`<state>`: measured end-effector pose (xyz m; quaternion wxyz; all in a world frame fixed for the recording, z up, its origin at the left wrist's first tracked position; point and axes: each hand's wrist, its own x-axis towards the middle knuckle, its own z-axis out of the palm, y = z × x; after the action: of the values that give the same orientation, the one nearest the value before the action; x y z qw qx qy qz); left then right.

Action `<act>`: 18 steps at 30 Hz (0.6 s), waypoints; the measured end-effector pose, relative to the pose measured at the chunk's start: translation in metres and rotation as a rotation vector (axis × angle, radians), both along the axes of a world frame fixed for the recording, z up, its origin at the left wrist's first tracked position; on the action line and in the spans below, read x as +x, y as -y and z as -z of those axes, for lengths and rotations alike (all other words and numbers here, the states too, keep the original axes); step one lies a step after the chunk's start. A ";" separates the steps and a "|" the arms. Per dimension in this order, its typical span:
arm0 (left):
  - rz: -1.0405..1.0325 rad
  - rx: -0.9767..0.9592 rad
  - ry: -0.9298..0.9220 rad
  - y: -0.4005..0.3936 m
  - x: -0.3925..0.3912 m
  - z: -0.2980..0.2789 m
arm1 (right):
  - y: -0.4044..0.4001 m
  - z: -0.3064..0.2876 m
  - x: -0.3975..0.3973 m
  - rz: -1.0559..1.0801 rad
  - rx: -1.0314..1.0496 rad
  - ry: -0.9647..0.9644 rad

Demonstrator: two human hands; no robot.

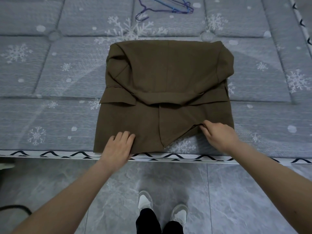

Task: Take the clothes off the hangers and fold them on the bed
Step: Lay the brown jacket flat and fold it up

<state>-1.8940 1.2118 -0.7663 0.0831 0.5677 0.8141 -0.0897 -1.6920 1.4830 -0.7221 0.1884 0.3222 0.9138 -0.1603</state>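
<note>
A brown jacket (165, 78) lies partly folded on the bed (50, 81), its top half turned down over the lower half. My left hand (118, 146) rests on the jacket's near left hem by the mattress edge, fingers slightly bent on the cloth. My right hand (217, 132) pinches the near right hem, where the fabric is pulled up into a notch. Blue and purple wire hangers (168, 7) lie bare at the far middle of the bed.
The grey snowflake-patterned mattress has a white zigzag border (67, 154) along its near edge. Below it is a grey marble-look tiled floor (236, 191) with my two white shoes (160, 206). A dark cable (16, 208) lies at the lower left.
</note>
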 end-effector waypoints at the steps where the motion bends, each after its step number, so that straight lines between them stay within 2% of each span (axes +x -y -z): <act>1: -0.009 0.026 -0.008 0.000 -0.001 -0.001 | 0.000 -0.002 0.000 0.003 -0.009 0.014; 4: -0.038 0.059 -0.007 -0.003 -0.007 -0.005 | -0.001 -0.006 0.000 0.013 -0.044 0.050; 10: -0.182 -0.068 -0.036 -0.017 -0.027 -0.037 | -0.005 -0.027 0.001 -0.051 -0.091 0.193; 15: -0.260 -0.119 -0.037 -0.033 -0.055 -0.085 | -0.028 -0.053 -0.008 -0.059 0.068 0.012; 18: -0.329 -0.068 -0.015 -0.050 -0.075 -0.112 | -0.044 -0.079 -0.022 0.039 0.139 -0.084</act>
<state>-1.9692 1.2617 -0.6543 0.1097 0.4227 0.8933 -0.1067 -1.7139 1.5270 -0.6434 0.1238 0.3451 0.9234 -0.1134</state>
